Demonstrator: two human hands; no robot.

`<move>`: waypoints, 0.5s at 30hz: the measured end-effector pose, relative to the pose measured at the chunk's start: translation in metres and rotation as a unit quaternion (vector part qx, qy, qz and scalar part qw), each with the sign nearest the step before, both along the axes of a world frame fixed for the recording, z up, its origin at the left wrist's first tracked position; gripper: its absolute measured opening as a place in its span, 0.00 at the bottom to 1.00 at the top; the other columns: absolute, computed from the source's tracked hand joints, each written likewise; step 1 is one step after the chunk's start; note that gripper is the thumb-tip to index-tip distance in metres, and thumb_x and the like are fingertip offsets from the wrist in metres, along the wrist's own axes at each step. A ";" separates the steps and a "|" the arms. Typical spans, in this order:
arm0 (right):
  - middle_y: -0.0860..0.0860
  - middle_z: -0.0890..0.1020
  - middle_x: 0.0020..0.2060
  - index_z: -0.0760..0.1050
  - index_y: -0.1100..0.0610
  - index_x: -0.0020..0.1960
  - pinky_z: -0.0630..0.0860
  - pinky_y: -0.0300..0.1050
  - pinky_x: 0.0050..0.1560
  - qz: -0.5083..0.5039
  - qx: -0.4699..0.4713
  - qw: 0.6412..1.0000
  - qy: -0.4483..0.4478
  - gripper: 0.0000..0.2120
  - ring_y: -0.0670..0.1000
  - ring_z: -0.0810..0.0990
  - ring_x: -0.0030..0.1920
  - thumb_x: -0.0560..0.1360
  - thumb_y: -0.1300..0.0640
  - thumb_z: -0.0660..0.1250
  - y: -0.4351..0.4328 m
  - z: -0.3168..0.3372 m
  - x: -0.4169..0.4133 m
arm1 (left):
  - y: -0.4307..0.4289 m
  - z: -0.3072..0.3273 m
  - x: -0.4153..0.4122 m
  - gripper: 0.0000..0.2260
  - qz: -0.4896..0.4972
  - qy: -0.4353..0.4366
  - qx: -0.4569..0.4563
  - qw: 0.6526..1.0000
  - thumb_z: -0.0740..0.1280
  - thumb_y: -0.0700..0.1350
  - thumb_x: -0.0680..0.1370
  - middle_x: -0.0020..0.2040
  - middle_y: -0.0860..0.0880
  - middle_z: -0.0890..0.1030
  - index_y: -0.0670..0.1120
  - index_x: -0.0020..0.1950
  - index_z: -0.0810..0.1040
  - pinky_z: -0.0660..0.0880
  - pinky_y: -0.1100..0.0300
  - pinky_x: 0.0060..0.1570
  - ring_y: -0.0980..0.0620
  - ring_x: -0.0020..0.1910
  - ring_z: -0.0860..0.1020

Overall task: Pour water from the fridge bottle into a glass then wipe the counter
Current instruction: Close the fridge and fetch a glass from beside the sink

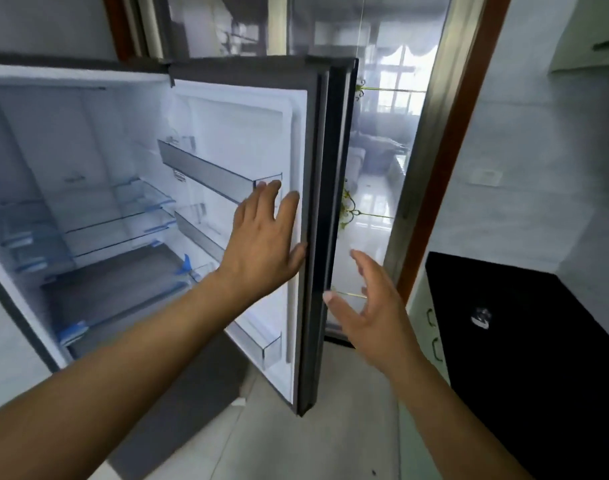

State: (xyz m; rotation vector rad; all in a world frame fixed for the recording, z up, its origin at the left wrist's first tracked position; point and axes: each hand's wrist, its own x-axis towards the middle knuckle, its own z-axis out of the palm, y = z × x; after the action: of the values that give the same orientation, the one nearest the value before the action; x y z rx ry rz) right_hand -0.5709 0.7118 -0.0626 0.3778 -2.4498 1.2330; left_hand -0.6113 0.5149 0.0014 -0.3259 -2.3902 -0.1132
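Note:
The fridge (88, 209) stands open, its glass shelves bare as far as I can see. Its door (316, 202) is swung out towards me, edge-on. My left hand (265, 240) lies flat with fingers spread on the door's white inner lining, next to a door bin (213, 174). My right hand (372, 306) hovers open just beyond the door's outer edge, holding nothing. No bottle shows in the fridge or the door bins. A small clear glass-like object (481, 317) sits on the black counter (538, 358) at the right; it is too blurred to identify.
A glass sliding door (393, 133) behind the fridge door looks into a bright living room. White tiled wall rises above the counter, with a socket plate (484, 174). Pale cabinet drawers (431, 327) sit below the counter edge. Light floor tiles lie underfoot.

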 end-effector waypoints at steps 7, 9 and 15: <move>0.44 0.49 0.81 0.40 0.36 0.79 0.62 0.57 0.75 0.002 -0.026 0.996 0.086 0.45 0.50 0.50 0.80 0.73 0.30 0.63 -0.030 0.047 -0.135 | -0.002 0.038 -0.080 0.38 0.045 0.011 -0.036 0.998 0.71 0.50 0.76 0.71 0.36 0.72 0.42 0.80 0.56 0.64 0.42 0.72 0.35 0.72 0.69; 0.44 0.46 0.81 0.35 0.37 0.79 0.63 0.60 0.75 0.004 -0.037 0.995 0.095 0.48 0.51 0.49 0.80 0.72 0.30 0.64 -0.038 0.050 -0.153 | -0.006 0.036 -0.082 0.37 0.026 0.028 -0.005 0.999 0.71 0.49 0.75 0.62 0.38 0.78 0.39 0.78 0.58 0.75 0.45 0.61 0.39 0.59 0.78; 0.47 0.50 0.81 0.34 0.37 0.78 0.63 0.45 0.71 0.017 -0.115 0.986 0.118 0.50 0.44 0.51 0.78 0.71 0.32 0.67 -0.064 0.043 -0.155 | -0.014 0.029 -0.078 0.36 0.022 0.017 0.012 1.000 0.69 0.51 0.76 0.55 0.41 0.80 0.36 0.77 0.59 0.76 0.47 0.53 0.42 0.50 0.80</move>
State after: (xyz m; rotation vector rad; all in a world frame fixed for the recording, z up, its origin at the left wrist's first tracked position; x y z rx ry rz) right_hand -0.7260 0.6480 -0.0197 0.4720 -2.0850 1.3819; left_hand -0.6895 0.5007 0.0301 -0.2609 -2.3589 -0.1144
